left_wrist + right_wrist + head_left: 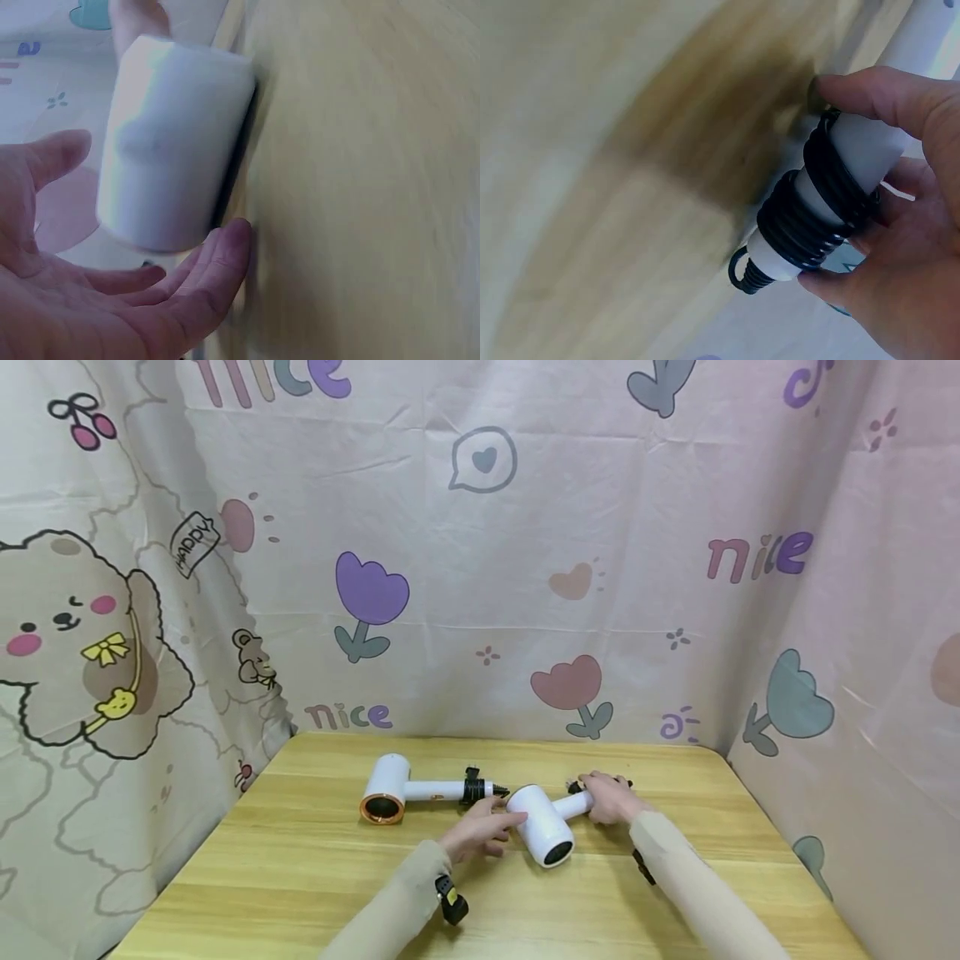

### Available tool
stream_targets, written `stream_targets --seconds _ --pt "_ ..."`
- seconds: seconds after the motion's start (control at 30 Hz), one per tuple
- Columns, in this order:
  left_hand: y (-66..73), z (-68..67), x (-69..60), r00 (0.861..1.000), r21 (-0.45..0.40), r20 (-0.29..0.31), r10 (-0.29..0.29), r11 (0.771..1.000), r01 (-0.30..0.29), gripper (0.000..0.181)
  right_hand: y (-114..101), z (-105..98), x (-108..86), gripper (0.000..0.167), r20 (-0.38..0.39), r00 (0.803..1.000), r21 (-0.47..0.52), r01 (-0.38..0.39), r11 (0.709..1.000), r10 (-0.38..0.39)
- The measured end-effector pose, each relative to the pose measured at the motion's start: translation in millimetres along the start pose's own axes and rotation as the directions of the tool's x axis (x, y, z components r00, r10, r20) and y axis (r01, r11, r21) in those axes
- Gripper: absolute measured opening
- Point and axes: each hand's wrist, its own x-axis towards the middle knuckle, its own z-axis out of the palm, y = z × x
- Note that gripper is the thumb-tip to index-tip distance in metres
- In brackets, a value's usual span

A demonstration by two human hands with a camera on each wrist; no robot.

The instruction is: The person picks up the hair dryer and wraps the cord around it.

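Two white hair dryers are on the wooden table. My right hand point(611, 797) grips the handle of the nearer hair dryer point(542, 828); in the right wrist view its thumb and fingers point(885, 90) go round the handle, by the black cord point(795, 217) wound there. This dryer's barrel points toward the front, with its dark round end facing me. At the barrel's left side is my left hand point(480, 831), its fingers spread and loosely bent. In the left wrist view the barrel point(169, 150) stands between thumb and fingers, which do not close round it; whether they touch it is unclear.
The other hair dryer point(390, 785), with a copper-coloured ring and a cord point(474, 790) wound on its handle, lies at the back left. Its cord end is close to the nearer dryer's barrel. Printed curtains point(480, 610) border the table point(315, 860) at the back and sides.
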Motion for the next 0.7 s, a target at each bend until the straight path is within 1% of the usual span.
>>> stream_targets --seconds 0.07,0.13,0.2,0.27,0.33,0.37,0.43,0.5,0.57,0.7 --pt "1.4 -7.9 -3.3 1.0 0.018 0.008 0.01 1.0 -0.01 0.071 3.5 0.2 -7.5 0.068 -0.062 0.997 0.02 0.035 0.999 -0.033" --pt "2.0 -15.5 -6.5 1.0 0.043 0.003 0.021 0.999 -0.021 0.071 7.7 1.2 -14.4 0.061 -0.125 0.99 0.04 0.075 0.996 -0.069" --pt "1.9 -22.2 -10.1 0.999 0.07 -0.005 0.032 0.997 -0.032 0.073 12.3 2.6 -20.3 0.054 -0.165 0.982 0.057 0.099 0.994 -0.088" --pt "2.1 -28.6 -14.1 0.999 0.101 -0.019 0.044 0.994 -0.042 0.077 15.7 3.3 -25.7 0.047 -0.19 0.978 0.084 0.109 0.991 -0.091" --pt "3.2 -34.9 -17.7 0.998 0.14 -0.034 0.06 0.989 -0.055 0.08 18.4 2.5 -30.8 0.044 -0.21 0.975 0.12 0.103 0.987 -0.076" --pt "4.1 -38.5 -19.4 0.996 0.174 -0.043 0.078 0.982 -0.069 0.08 19.3 1.2 -33.5 0.043 -0.218 0.974 0.141 0.097 0.985 -0.065" --pt "7.1 -46.0 -22.3 0.99 0.258 -0.07 0.121 0.961 -0.099 0.078 20.7 -2.2 -39.5 0.043 -0.246 0.968 0.174 0.09 0.981 -0.045" --pt "10.2 -54.2 -25.3 0.979 0.342 -0.114 0.168 0.932 -0.12 0.078 21.9 -5.5 -45.8 0.046 -0.27 0.963 0.196 0.079 0.977 -0.023" --pt "13.2 -63.5 -28.8 0.962 0.413 -0.162 0.222 0.9 -0.138 0.078 22.7 -7.8 -51.7 0.049 -0.29 0.957 0.195 0.074 0.978 -0.014" --pt "15.6 -82.8 -35.8 0.924 0.489 -0.244 0.293 0.861 -0.144 0.08 23.5 -9.1 -62.6 0.054 -0.315 0.949 0.14 0.053 0.989 -0.006"
